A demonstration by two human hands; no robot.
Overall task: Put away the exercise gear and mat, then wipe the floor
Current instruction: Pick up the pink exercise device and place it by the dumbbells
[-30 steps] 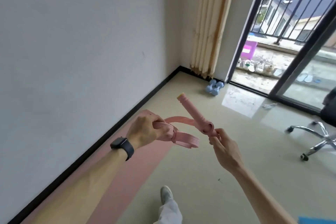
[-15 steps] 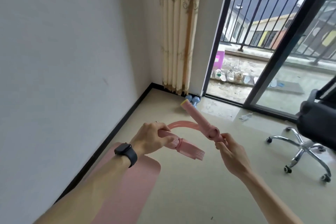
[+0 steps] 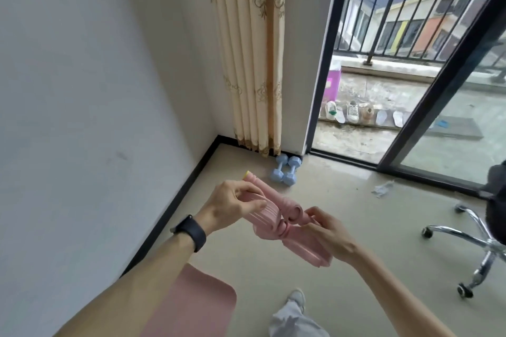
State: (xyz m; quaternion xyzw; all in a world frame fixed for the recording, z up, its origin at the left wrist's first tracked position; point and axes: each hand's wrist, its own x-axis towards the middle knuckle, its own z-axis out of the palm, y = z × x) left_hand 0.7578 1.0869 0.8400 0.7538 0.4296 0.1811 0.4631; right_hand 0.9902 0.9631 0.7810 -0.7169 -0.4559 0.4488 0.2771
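Both hands have closed together since the earlier frame: the raised handle (image 3: 260, 193) of the pink skipping rope (image 3: 276, 217) has been folded down against the looped cord, and the view has tilted down toward the room corner. The rope is now a compact bundle at frame centre, held clear of the floor (image 3: 342, 194). Its long axis runs from the yellow-capped handle end at upper left to the cord loops at lower right. The left hand (image 3: 232, 205), with a smartwatch (image 3: 191, 231) on its wrist, pinches the handle and cord at the upper-left end between thumb and fingers. The right hand (image 3: 325, 232) grips the lower-right end with curled fingers. Two blue dumbbells (image 3: 286, 171) lie on the floor just above the bundle in the frame, at the foot of the curtain (image 3: 252, 63); this corner is the probable storage point. The left hand is nearer to it. No object shows between the bundle and the dumbbells. The pink mat (image 3: 197, 301) lies flat at lower left, not yet rolled. An office chair (image 3: 479, 243) stands at the right edge, well apart, and a paper scrap (image 3: 382, 189) lies on the floor near the sliding door.
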